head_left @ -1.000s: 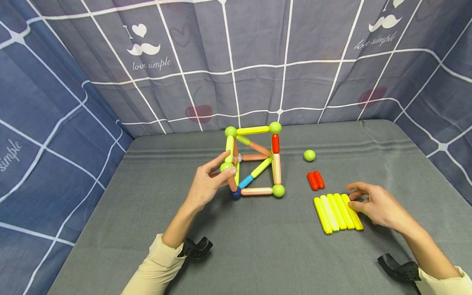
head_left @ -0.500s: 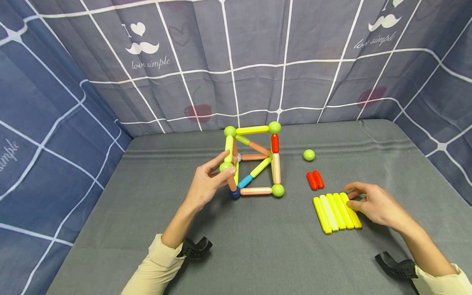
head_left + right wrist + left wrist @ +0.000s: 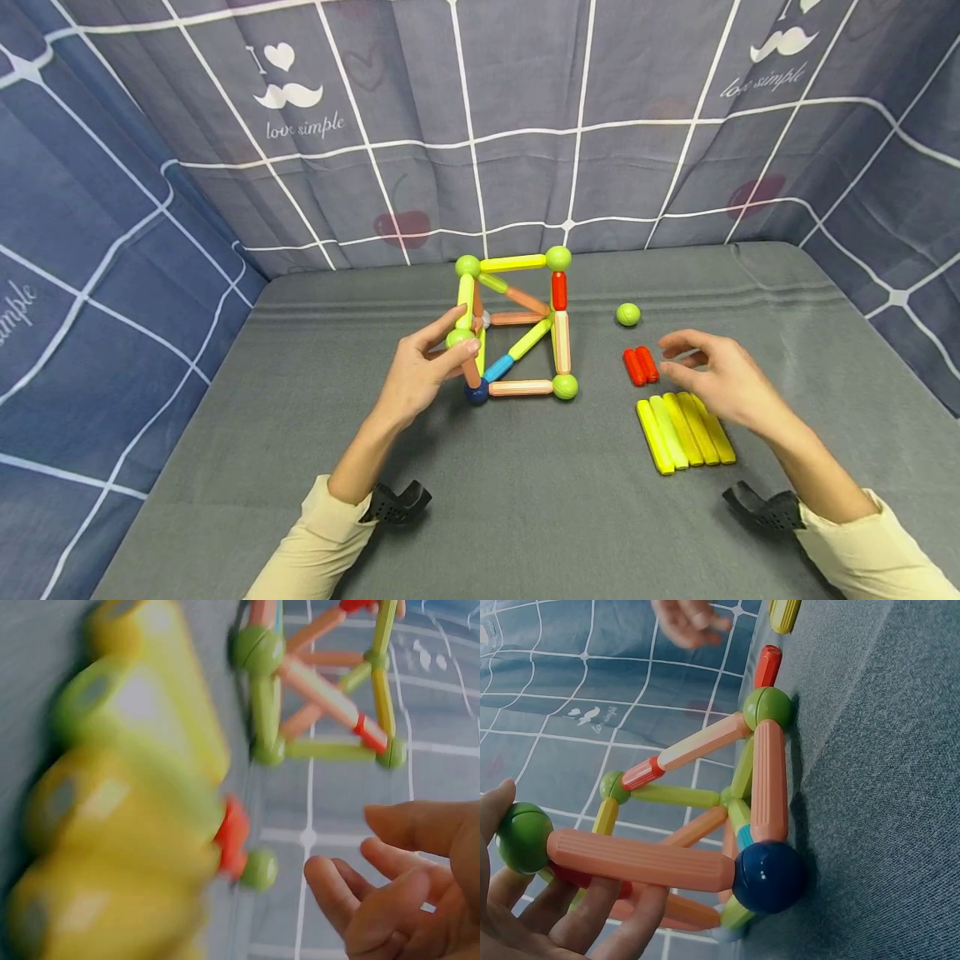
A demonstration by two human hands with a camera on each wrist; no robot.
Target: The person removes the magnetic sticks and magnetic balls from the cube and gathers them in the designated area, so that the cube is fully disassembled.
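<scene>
Ideally steadying the frame (image 3: 529, 341) lightly, pinching its nine-o'clock ball (image 3: 460, 338) between left fingers (image 3: 438, 328); holding right fingers (image 3: 686, 338) apart, three o'clock of red rods (image 3: 635, 367).

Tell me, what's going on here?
A person's left hand pinches a green corner ball on a frame of coloured rods and balls. The right hand holds nothing and hovers near two short red rods. Five yellowish rods lie side by side, and one loose green ball sits beyond the red ones.
</scene>
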